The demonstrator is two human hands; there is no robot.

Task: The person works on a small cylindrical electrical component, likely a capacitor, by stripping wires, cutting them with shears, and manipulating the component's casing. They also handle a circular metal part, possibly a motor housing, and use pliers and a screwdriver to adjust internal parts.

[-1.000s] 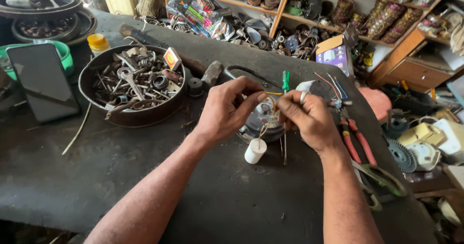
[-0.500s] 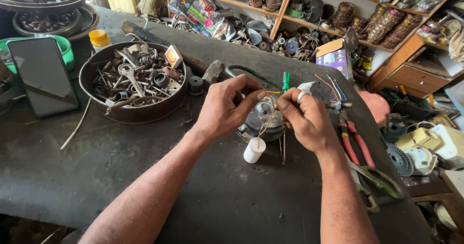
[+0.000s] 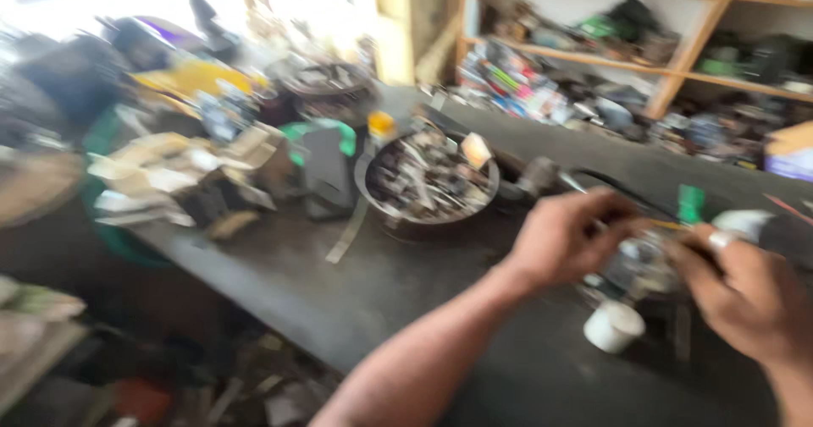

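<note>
The view is blurred by motion. My left hand (image 3: 569,238) and my right hand (image 3: 745,296) meet over a small metal part with wires (image 3: 637,268) on the dark workbench (image 3: 406,292), and both have their fingers pinched on it. A ring shows on my right hand. A small white cap-like cylinder (image 3: 613,326) stands on the bench just below the hands. A green-handled tool (image 3: 690,204) lies just behind the part.
A round dark pan of metal scraps (image 3: 428,181) sits left of my hands. A dark phone (image 3: 329,169) leans on a green tray. Clutter of boxes and parts (image 3: 178,173) fills the bench's left end. Wooden shelves (image 3: 644,55) of parts stand behind.
The camera has swung sharply left, so my hands now sit at the right of the view and the bench's left end shows. Both hands stay on the metal part.
</note>
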